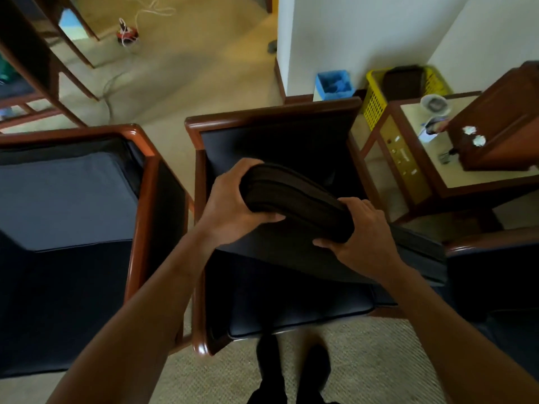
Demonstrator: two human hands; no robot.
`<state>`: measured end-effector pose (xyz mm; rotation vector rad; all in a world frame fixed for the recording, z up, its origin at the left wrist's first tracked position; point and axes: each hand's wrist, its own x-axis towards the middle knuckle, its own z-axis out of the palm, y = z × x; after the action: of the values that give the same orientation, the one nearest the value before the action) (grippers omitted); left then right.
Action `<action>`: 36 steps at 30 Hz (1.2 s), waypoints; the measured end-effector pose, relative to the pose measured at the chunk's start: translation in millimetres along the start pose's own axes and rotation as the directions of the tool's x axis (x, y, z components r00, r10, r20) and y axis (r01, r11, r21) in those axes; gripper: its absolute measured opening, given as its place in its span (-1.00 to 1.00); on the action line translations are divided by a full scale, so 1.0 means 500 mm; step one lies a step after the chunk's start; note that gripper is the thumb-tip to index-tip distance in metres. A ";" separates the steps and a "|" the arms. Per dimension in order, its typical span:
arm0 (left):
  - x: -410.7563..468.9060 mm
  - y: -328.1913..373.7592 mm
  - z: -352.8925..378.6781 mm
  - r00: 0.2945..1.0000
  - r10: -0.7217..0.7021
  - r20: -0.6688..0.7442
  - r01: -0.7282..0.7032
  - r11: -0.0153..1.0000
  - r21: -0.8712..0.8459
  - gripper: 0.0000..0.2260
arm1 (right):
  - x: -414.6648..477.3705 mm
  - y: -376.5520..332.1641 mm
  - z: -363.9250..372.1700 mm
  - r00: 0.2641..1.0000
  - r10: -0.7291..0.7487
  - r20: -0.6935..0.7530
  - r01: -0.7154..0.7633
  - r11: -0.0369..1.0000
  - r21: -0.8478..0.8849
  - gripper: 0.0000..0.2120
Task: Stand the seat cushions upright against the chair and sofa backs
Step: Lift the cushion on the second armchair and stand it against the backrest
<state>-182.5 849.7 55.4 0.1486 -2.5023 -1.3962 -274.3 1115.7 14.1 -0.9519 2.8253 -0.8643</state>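
Cushion point(297, 205) status: lifted off the seat of the middle armchair point(274, 118), tilted, raised edge toward 12 o'clock, lower edge dropping toward 4 o'clock past the right armrest. It is not yet against the chair back.

Handling, as a judgement: dark leather-like cover, thick foam body. Likely light for its bulk and stiff enough to hold its shape, though the upper edge dents slightly under your grip. Cover looks smooth, so it may slide; take hold at the boxed edge near the corners, where the seam gives purchase.

Left hand point(230, 205): fingers curled over the top edge at its 9 o'clock corner, thumb pressed on the near face, gripping firmly.

Right hand point(364, 234): fingers wrapped over the same edge at about 3 o'clock, thumb underneath on the near face, also clamped on the cushion.

Neighbouring armchair point(140, 147) at 9 o'clock: its seat cushion point(67, 199) appears to be leaning up against the back.

Bench point(455, 188) at 2 o'clock carries small items; keep the cushion's low corner clear.
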 end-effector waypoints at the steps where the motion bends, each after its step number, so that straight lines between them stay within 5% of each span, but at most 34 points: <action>1: 0.021 0.038 0.000 0.998 0.056 0.030 -0.057 0.998 0.039 -0.26 | -0.008 0.006 -0.013 0.999 0.046 -0.019 -0.044 0.996 0.080 -0.19; 8: 0.100 0.222 0.057 0.934 0.144 0.328 -0.288 0.845 0.451 -0.25 | -0.070 0.037 -0.001 0.970 0.241 0.032 -0.224 0.834 0.504 -0.23; 11: 0.087 0.206 0.146 0.885 0.065 0.461 -0.372 0.693 0.617 -0.23 | -0.098 0.076 0.053 0.931 0.286 0.227 -0.365 0.770 0.524 -0.22; 14: 0.056 0.171 0.229 0.845 0.005 0.534 -0.409 0.650 0.641 -0.20 | -0.125 0.122 0.093 0.890 0.318 0.328 -0.447 0.750 0.487 -0.15; 18: 0.056 0.145 0.270 0.784 0.107 0.611 -0.502 0.688 0.524 -0.06 | -0.140 0.157 0.062 0.901 0.318 0.295 -0.431 0.732 0.528 0.04; 22: 0.068 0.060 0.176 0.816 -0.001 0.578 -0.443 0.641 0.626 0.08 | -0.119 0.135 -0.017 0.960 0.240 0.141 -0.276 0.745 0.607 0.13; 26: 0.046 -0.033 0.030 0.900 -0.106 0.423 -0.264 0.640 0.722 0.02 | -0.067 0.078 -0.071 0.999 0.021 0.031 -0.029 0.964 0.265 -0.04; 29: 0.029 -0.072 -0.053 0.913 -0.226 0.340 -0.098 0.686 0.721 0.00 | -0.010 -0.001 -0.091 0.981 -0.144 0.134 0.166 0.970 -0.180 -0.10; 31: 0.021 -0.091 -0.091 0.905 -0.307 0.293 0.061 0.777 0.626 -0.01 | 0.029 -0.049 -0.086 0.959 -0.099 0.266 0.193 0.915 -0.356 -0.01; 33: 0.016 -0.109 -0.116 0.904 -0.370 0.214 0.303 0.908 0.290 -0.07 | 0.062 -0.092 -0.061 0.931 -0.045 0.361 0.197 0.897 -0.396 0.06; 36: -0.011 -0.156 -0.119 0.844 -0.516 0.144 0.529 0.759 -0.380 -0.15 | 0.089 -0.153 -0.010 0.914 -0.041 0.404 0.220 0.886 -0.408 0.15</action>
<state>-163.6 760.8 18.0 0.8013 -2.2069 -2.1167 -269.8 1042.6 63.9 -1.2162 2.6632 0.0063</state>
